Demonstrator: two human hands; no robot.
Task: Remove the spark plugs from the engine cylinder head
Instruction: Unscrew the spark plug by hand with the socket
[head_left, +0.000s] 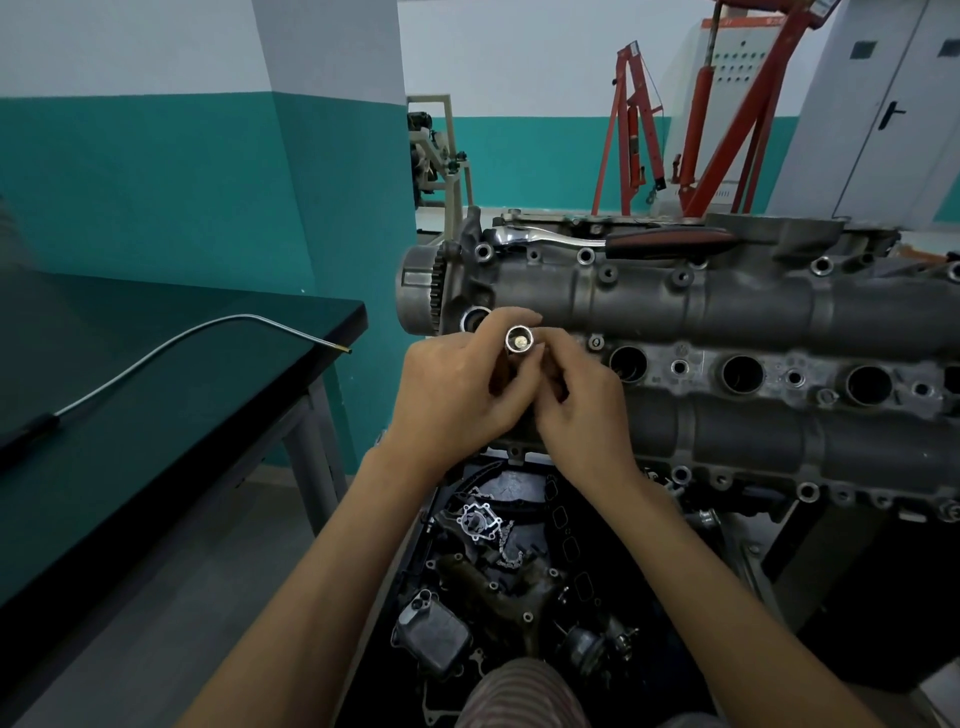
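Far to my left, a bent metal rod (171, 343) lies across the dark bench (78, 467), its brass tip poking just past the bench's right edge — one brush of my elbow could send it to the floor, though it sits well apart from my hands at this moment.

My left hand (452, 395) is curled around the spark plug socket (519, 340), holding it mouth-up in front of the cylinder head (727, 312). Inside the mouth I can see a small pale, brassy end, which I take to be a spark plug (520, 341) lodged in the socket. My right hand (582, 410) meets the socket from the other side, its fingertips pinching at the rim as if to work the plug free.

The risk here is plain: the plug sits deep, and there is little to grip. If it pops loose suddenly, it could fall into the tray of loose parts (493, 571) below my wrists, or the socket itself could slip and follow it.

To the right along the head, three plug wells (743, 371) stand open and dark; I cannot tell whether plugs remain down in them. Anything dropped could land in one. The ratchet (613, 240) lies along the head's far edge, near the rim — a knock to the engine might roll it off.
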